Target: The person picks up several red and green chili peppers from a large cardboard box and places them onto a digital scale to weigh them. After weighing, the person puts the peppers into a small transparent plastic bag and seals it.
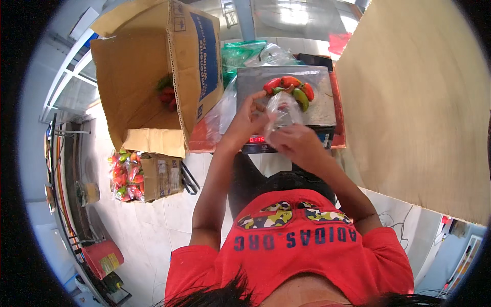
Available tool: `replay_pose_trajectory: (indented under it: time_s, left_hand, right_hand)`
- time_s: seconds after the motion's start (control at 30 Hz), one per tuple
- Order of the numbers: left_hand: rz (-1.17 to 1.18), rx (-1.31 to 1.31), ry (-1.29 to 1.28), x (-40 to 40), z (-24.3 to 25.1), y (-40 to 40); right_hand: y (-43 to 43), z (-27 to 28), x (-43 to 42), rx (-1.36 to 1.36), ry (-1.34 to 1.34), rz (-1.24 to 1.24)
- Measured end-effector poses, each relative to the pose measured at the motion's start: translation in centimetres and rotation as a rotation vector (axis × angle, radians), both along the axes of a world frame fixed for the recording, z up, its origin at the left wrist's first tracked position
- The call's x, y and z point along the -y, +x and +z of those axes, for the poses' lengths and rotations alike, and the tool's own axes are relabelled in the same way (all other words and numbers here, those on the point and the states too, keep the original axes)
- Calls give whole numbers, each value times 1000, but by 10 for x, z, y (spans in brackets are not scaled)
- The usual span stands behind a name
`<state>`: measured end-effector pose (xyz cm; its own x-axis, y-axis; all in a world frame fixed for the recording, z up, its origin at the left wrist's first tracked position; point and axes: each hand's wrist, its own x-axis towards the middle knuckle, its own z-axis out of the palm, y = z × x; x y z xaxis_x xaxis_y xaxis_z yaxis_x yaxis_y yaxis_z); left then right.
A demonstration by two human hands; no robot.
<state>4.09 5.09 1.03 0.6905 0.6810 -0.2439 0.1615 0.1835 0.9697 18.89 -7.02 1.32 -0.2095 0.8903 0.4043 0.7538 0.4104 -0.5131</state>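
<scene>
Several red and green peppers [290, 81] lie on the metal pan of a digital scale [324, 90], whose red display is lit at the front edge. Between my hands is a clear plastic bag [283, 111], held just in front of the peppers. My left hand [254, 117] is at the bag's left side with fingers spread, and whether it grips the plastic is unclear. My right hand [297, 142] pinches the bag's lower right part. Both hands are slightly blurred.
A large open cardboard box [134, 84] with some peppers inside stands at left. Below it, bagged peppers [126, 176] fill a smaller carton [163, 176]. Green and clear plastic bags [243, 55] lie behind the scale. A large pale board [414, 103] is at right. A red bin [102, 259] stands lower left.
</scene>
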Motion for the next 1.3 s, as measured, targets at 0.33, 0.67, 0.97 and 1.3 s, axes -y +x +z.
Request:
replay_pose_trajectory:
  time_s: [0.33,0.67,0.97,1.3]
  left_hand:
    - [178,-236,421,-12,-86,-37]
    - [412,-241,448,-23,-96,-51]
    - [451,-250,435,-13,-79,-35]
    - [415,-286,598,-30,-97,-11]
  right_hand:
    - [-33,-23,-7,224,-112,215]
    - [48,-37,-78,219,9,-267]
    - [59,-79,-142,595,-258,-90]
    - [60,-100,-173,572,-309,-90]
